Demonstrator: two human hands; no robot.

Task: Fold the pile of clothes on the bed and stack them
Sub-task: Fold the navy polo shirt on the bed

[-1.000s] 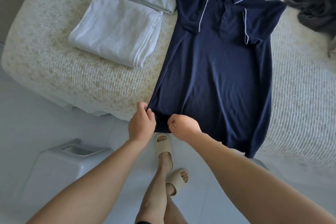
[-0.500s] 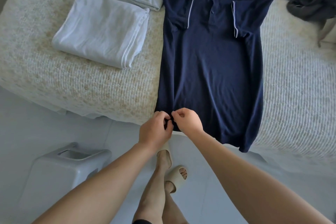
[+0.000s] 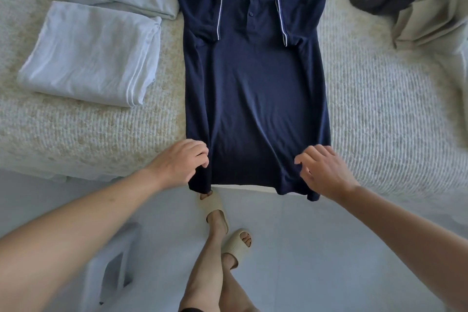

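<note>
Left hand (image 3: 181,162) pinches polo shirt (image 3: 255,88) hem; right hand (image 3: 323,172) spread, fingers loose. Soft, limp knit: grip both hem corners.

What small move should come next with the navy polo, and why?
Probably lift the hem and fold it up toward the collar. The navy polo lies flat with sleeves tucked in, and the left hand and right hand sit at its bottom corners.
</note>
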